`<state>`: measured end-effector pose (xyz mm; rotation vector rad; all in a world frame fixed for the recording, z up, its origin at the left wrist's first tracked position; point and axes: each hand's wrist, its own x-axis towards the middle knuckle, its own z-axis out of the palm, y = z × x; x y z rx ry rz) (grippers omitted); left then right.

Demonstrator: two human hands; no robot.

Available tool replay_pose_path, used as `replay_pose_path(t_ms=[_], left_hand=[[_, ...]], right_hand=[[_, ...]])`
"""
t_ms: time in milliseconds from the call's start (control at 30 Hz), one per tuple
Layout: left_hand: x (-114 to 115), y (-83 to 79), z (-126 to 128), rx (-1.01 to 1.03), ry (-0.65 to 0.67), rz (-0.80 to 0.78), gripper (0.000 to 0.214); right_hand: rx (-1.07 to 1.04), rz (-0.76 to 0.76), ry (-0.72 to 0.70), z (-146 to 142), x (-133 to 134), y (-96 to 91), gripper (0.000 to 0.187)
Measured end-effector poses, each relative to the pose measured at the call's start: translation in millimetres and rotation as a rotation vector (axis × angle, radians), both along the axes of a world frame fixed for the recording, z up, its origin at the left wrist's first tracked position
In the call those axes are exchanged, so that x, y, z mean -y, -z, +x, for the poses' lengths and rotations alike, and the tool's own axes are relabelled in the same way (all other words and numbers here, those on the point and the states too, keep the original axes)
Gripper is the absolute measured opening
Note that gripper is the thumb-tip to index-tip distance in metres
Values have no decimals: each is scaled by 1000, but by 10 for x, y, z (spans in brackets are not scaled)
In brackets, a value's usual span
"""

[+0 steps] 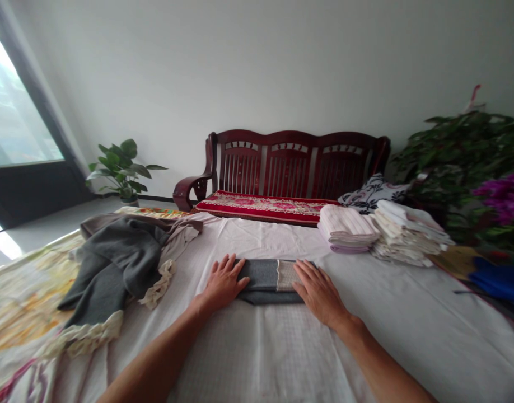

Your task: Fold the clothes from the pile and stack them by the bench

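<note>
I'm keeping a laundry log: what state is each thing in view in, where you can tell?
Gray garment under the hands: folded into a flat strip
Left hand: open, palm down on the strip's left end
Right hand: open, palm down on its right end
Loose gray garment: unfolded, rumpled
Pinkish stack: folded, piled
Whitish stack: folded, uneven edges
White sheet: spread, wrinkled
Red bench cover: spread over the seat

A folded dark grey fabric garment (259, 274) with cream lacy trim (285, 276) lies flat on the white cloth (257, 347). It makes a narrow rectangle, long from left to right. The trim is on the right part of the top layer, with a wavy left edge. A darker layer shows along the near side.
</note>
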<state>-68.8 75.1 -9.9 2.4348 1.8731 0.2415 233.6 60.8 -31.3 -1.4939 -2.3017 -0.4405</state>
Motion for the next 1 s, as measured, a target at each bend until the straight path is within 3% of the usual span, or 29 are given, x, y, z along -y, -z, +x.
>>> replay_pose_path(t_ms=[1000], left_hand=[[62, 10, -76, -23, -211, -56, 73]], right_hand=[[-15, -57, 16, 19, 0, 5, 49]])
